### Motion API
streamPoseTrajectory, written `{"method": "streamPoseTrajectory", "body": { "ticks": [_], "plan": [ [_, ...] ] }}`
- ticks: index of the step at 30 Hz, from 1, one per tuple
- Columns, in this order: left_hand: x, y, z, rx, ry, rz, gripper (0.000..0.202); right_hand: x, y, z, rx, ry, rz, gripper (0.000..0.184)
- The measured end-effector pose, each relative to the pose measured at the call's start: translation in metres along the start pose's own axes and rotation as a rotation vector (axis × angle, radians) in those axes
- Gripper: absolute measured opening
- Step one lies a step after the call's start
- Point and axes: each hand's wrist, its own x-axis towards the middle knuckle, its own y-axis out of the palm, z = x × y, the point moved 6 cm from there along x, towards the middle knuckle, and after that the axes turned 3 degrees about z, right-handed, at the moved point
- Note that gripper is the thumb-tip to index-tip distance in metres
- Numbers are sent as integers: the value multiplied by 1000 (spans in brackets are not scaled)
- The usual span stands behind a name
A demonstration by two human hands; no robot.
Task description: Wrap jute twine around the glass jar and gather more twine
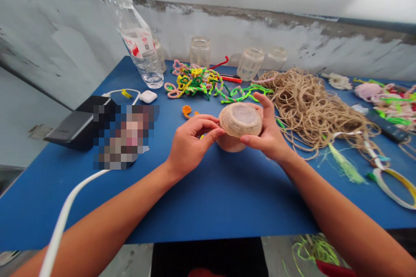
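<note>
Twine-wrapped jar (239, 120) sits between your hands at the centre of the head view, its coiled end tipped toward you; you can't tell if it touches the desk (224, 194). Your left hand (191, 145) and right hand (264, 132) both grasp it, fingers (208, 126) closed around its rim. Coils cover that end around a pale centre; the side below looks smoother, so you can't tell how far the wrap runs. Loose twine (312, 112) lies heaped at 2 o'clock, pipe cleaners (195, 82) at 12, beside glass jars (199, 51). Bottle (143, 52) stands at 11, black box (78, 125) at 9, past a blurred patch (125, 136). Open desk runs toward you at 6, ending at the near edge; white cable (61, 220) crosses it at 7.
</note>
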Motion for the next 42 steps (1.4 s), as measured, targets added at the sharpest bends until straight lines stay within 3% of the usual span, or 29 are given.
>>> {"method": "streamPoseTrajectory", "body": {
  "ticks": [5, 12, 17, 25, 42],
  "plan": [
    [-2, 2, 0, -16, -2, -2, 19, 0, 1, -4, 98, 32, 73, 98],
    [-2, 3, -1, -36, 57, 11, 16, 1, 0, -2, -6, -25, -17, 98],
    [0, 2, -2, 60, 121, 25, 19, 1, 0, 0, 69, -20, 2, 95],
    [-1, 2, 3, 103, 75, 57, 23, 1, 1, -5, 155, 59, 18, 104],
    [-1, 4, 0, 158, 76, 86, 24, 1, -4, -10, 77, 45, 80, 102]
  ]
}}
